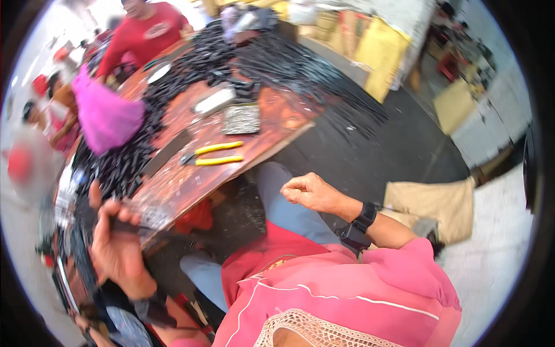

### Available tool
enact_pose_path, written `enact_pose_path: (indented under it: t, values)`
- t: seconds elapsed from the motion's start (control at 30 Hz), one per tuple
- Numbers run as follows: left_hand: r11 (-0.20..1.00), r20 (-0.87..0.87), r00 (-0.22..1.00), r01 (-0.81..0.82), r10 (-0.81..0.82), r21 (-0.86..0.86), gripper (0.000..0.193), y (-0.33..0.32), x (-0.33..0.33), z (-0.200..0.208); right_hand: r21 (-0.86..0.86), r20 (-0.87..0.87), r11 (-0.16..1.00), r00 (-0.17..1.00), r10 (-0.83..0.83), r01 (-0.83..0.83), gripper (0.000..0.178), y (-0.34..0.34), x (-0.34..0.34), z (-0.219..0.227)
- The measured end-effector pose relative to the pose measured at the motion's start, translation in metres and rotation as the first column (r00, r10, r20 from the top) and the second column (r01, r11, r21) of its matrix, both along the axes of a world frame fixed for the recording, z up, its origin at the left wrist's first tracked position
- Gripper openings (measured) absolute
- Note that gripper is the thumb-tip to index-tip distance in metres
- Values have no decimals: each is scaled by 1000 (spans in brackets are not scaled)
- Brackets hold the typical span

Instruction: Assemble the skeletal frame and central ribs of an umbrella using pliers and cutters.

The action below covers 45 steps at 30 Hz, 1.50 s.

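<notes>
My left hand [118, 248] is raised at the table's near left edge, smeared by motion. A thin dark strip [167, 234], also blurred, runs across its palm under the curled fingers, while one finger points up. Over my lap, my right hand [309, 191] is closed with its fingertips pressed together; whatever is inside, if anything, is hidden. Pliers with yellow handles [219, 153] lie on the reddish table [193, 182]. Close by are a speckled grey block [241, 119], a pale white block [215, 100] and a flat dark metal bar [166, 152].
Heaps of short black pieces [156, 107] cover the table's left and far sides. Long black strips [312, 66] overhang its right corner. A pink bag [107, 113] stands at left, near a person in red [144, 34]. A tan sack [433, 208] lies on the floor at right.
</notes>
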<state>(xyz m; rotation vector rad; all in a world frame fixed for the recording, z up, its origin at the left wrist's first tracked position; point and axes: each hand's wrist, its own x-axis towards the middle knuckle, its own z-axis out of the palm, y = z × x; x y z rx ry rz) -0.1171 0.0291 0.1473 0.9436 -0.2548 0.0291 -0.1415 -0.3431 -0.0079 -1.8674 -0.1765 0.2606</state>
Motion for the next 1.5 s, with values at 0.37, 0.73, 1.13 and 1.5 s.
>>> enact_pose_path:
  t: [0.37, 0.73, 1.13, 1.5]
  values:
    - [995, 9, 998, 64, -64, 71, 55, 5, -8, 1, -624, -22, 769, 987, 157, -136, 46, -98, -27, 9]
    - [998, -29, 998, -47, 49, 49, 52, -6, -8, 0, -18, 158, 667, 661, -734, 745, 28, -125, -38, 24]
    - [991, -21, 991, 129, -130, -25, 46, -7, -20, 8, 396, 230, 4, -95, -969, 918, 72, -168, 50, -31]
    - [992, -6, 994, 109, -109, -68, 48, -14, -23, 5, 336, 281, 128, 31, -959, 933, 82, -175, 41, -28]
